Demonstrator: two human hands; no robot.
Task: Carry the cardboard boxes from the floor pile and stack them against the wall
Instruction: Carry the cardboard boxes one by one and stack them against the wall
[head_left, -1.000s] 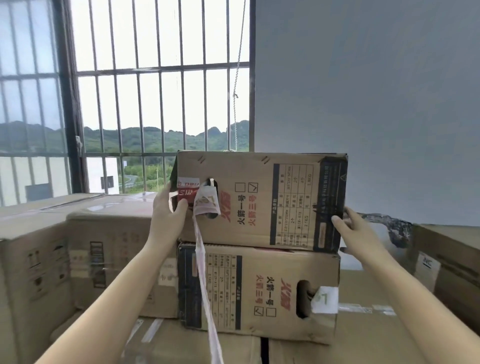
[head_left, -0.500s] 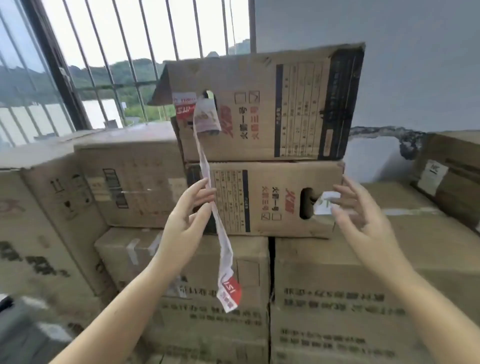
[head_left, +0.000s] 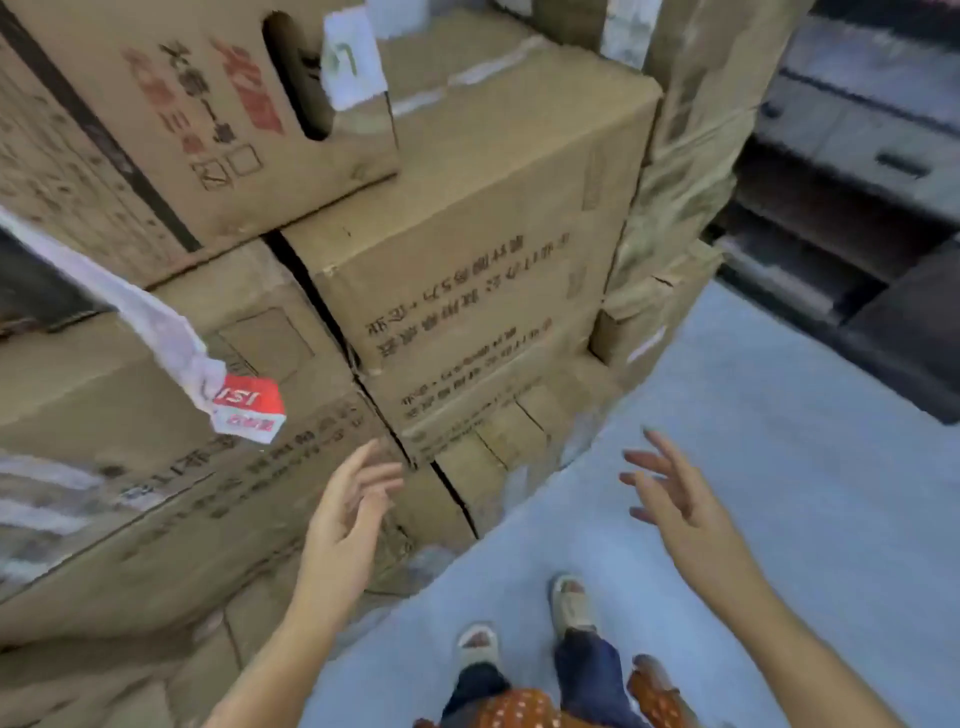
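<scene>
Pale grey-blue floor (head_left: 779, 493) fills the lower right of the frame, and stacked cardboard boxes fill the left and centre. Half a second ago we were looking straight at the stack with barred windows behind it; now our view has tipped down, the windows are gone from sight, and our own two feet (head_left: 519, 629) in light sandals show at the bottom centre. Both hands have dropped lower in the frame and moved off the boxes. We can count at least five boxes: a top box with a hand slot (head_left: 208, 114) at the upper left, a large printed box (head_left: 467, 249) in the middle beneath it, a wide box (head_left: 130, 415) at the left, a lower box (head_left: 493, 415) under the middle one, and a smaller box (head_left: 649, 312) at the right edge of the stack; more may sit in the blurred lower left. One strip of white tape with a red label (head_left: 244, 410) hangs loose across the left boxes. Our left hand (head_left: 348, 514) is at the lower centre, fingers relaxed and slightly spread, gripping nothing, close in front of the lowest boxes. Our right hand (head_left: 675, 499) hovers over the floor at the lower right, fingers splayed wide, also holding nothing. Dark, blurred shapes (head_left: 857, 182) lie at the upper right.
</scene>
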